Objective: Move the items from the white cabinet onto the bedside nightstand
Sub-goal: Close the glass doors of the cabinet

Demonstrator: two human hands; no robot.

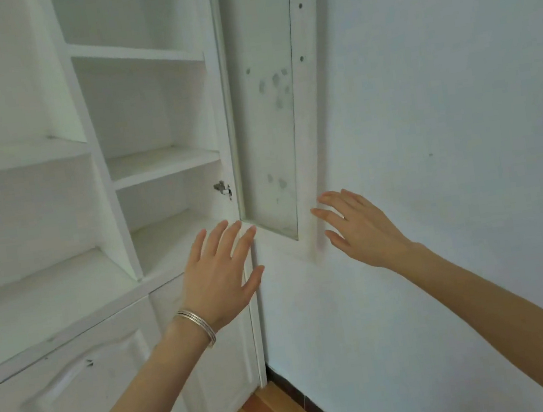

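Hands were both up in front of the white cabinet (161,165). The left hand (218,275), with a bracelet (198,326) on its wrist, had its fingers straight and spread wide. Its tips were by the bottom corner of the open door (308,131). The right hand (359,228) was spread too, with its tips at the outer edge of that door. I could not tell if either hand was touching the wood. Neither hand held anything.

The door stood wide open, close to the wall (441,114). Its glass (263,103) had smudges on it. The shelves (136,52) that could be seen had nothing on them, so no items showed in the cabinet. The nightstand was not in view.

It looked like the job here was the door: either to swing it shut or to check for things left behind. To do it well, the person should look at every shelf first, high and low. Then push on the wood frame with flat fingers, not on the glass. Go slow, and keep the left fingers away from the hinge (223,188) side so they do not get pinched.
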